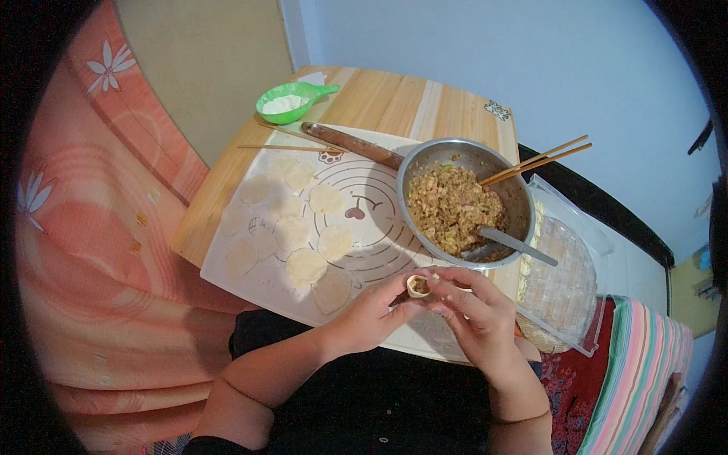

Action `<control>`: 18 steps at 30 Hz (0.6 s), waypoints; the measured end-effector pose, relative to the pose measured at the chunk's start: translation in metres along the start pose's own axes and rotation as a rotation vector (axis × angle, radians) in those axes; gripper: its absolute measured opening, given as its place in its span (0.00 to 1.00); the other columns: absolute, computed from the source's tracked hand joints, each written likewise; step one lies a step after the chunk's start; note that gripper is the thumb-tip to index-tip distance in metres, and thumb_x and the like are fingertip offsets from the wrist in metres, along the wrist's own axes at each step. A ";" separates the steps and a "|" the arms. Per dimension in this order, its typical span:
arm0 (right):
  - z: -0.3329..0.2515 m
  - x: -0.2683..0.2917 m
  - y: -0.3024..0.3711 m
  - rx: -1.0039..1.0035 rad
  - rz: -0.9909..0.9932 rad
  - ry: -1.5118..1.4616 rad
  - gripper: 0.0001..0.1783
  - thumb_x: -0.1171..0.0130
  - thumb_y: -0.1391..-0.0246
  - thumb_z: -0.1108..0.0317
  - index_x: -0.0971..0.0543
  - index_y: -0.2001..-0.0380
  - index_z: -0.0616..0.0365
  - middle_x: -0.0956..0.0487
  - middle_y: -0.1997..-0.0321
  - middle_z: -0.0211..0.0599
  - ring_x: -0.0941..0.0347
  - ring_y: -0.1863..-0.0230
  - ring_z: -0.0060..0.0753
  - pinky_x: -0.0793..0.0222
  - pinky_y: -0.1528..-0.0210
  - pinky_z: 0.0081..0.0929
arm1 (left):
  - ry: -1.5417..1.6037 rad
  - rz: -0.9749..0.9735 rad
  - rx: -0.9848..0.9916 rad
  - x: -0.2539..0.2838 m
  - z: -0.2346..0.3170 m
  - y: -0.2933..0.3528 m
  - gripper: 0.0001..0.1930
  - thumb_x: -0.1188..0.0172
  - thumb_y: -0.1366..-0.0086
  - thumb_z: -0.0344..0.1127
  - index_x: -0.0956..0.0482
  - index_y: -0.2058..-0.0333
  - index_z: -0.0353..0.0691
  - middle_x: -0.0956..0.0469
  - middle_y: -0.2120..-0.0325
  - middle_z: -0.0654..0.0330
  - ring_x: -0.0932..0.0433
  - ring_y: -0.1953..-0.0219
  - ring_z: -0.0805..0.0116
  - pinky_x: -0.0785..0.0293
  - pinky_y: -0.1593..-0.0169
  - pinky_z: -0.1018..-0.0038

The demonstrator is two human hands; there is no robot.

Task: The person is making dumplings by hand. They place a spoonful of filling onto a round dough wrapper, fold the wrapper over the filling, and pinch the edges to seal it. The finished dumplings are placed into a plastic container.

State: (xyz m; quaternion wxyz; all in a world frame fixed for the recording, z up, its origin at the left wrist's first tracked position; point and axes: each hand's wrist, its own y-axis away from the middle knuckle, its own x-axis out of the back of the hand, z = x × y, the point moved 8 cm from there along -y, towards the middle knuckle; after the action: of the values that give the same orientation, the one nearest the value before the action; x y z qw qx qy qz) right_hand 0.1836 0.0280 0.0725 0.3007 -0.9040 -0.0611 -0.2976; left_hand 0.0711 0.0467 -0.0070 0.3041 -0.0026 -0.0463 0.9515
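Between my two hands, over the near edge of the mat, is a partly folded dumpling [418, 286] with brown filling showing in its opening. My left hand [379, 307] cups it from the left, fingers curled round the wrapper. From the right, the fingertips of my right hand [472, 307] pinch its edge. Several round dough wrappers [305, 266] lie on the white baking mat [425, 334], to the left of my hands. Just beyond my right hand stands a steel bowl [523, 186] of minced filling [451, 205], with a metal spoon [519, 246] and chopsticks [535, 161] in it.
A rolling pin [353, 144] lies across the mat's far side, left of the bowl. Behind it, a green scoop [284, 106] of white flour sits on the wooden table [394, 98]. At right is a clear plastic cover [591, 303] over a round woven tray [557, 284]. An orange curtain [114, 265] hangs at left.
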 end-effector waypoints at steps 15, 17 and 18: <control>-0.002 -0.009 0.004 0.059 -0.132 0.135 0.20 0.38 0.61 0.78 0.21 0.59 0.57 0.22 0.59 0.41 0.24 0.61 0.42 0.25 0.62 0.31 | -0.247 -0.091 0.022 -0.005 -0.009 -0.001 0.26 0.52 0.32 0.35 0.46 0.38 0.35 0.36 0.42 0.49 0.34 0.41 0.60 0.38 0.42 0.70; 0.001 -0.008 0.005 0.035 -0.109 0.107 0.18 0.38 0.61 0.78 0.21 0.60 0.58 0.21 0.59 0.41 0.23 0.62 0.42 0.25 0.63 0.31 | -0.186 -0.101 0.009 -0.007 -0.008 -0.002 0.26 0.52 0.32 0.35 0.46 0.38 0.35 0.36 0.42 0.51 0.35 0.41 0.63 0.39 0.41 0.71; 0.003 -0.008 0.006 0.024 -0.098 0.093 0.18 0.38 0.60 0.78 0.21 0.61 0.58 0.21 0.60 0.40 0.23 0.62 0.42 0.25 0.63 0.31 | -0.156 -0.105 0.003 -0.008 -0.008 -0.002 0.26 0.52 0.31 0.35 0.46 0.38 0.34 0.36 0.42 0.52 0.35 0.41 0.65 0.40 0.41 0.71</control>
State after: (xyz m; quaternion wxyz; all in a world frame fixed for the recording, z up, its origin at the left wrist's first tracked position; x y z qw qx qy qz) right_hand 0.1805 0.0255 0.0635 0.2990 -0.8816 -0.0948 -0.3528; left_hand 0.0787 0.0444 -0.0150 0.3491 0.0746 -0.0687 0.9316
